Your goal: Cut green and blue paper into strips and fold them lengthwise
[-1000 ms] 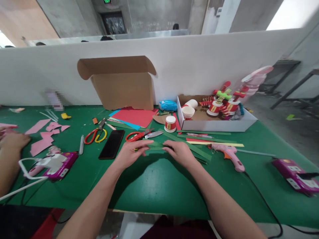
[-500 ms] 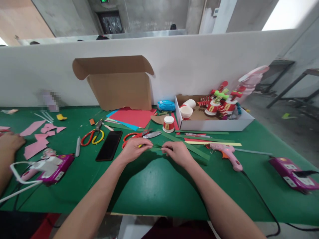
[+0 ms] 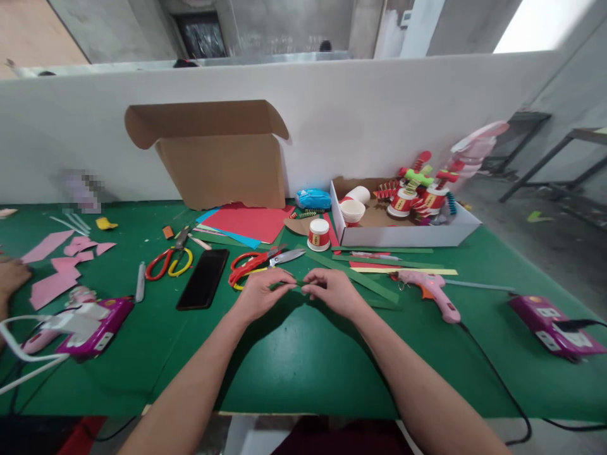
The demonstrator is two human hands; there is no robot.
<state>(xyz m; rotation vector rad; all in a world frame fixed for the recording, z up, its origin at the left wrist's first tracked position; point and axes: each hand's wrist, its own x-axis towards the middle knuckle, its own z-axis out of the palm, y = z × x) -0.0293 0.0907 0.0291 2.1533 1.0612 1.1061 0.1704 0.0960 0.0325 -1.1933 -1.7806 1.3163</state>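
Observation:
My left hand (image 3: 260,292) and my right hand (image 3: 334,291) meet over the middle of the green table (image 3: 303,360). Both pinch a narrow green paper strip (image 3: 294,284) between thumb and fingers, fingertips almost touching. Just beyond the left hand lie red-handled scissors (image 3: 253,260). More green paper strips (image 3: 360,278) lie beside the right hand. A small red-and-white paper cup (image 3: 318,234) stands behind them.
A black phone (image 3: 203,278) and a second pair of scissors (image 3: 168,260) lie left. A pink glue gun (image 3: 429,291) lies right; purple boxes (image 3: 552,323) sit at both edges. A white box of finished crafts (image 3: 403,235), red paper (image 3: 251,222), an open carton (image 3: 218,158). Another person's hand (image 3: 12,275) is far left.
Both hands have drawn closer together and folded the green strip narrower; the fingers went from flat on the paper to a pinch. The view drifted slightly.

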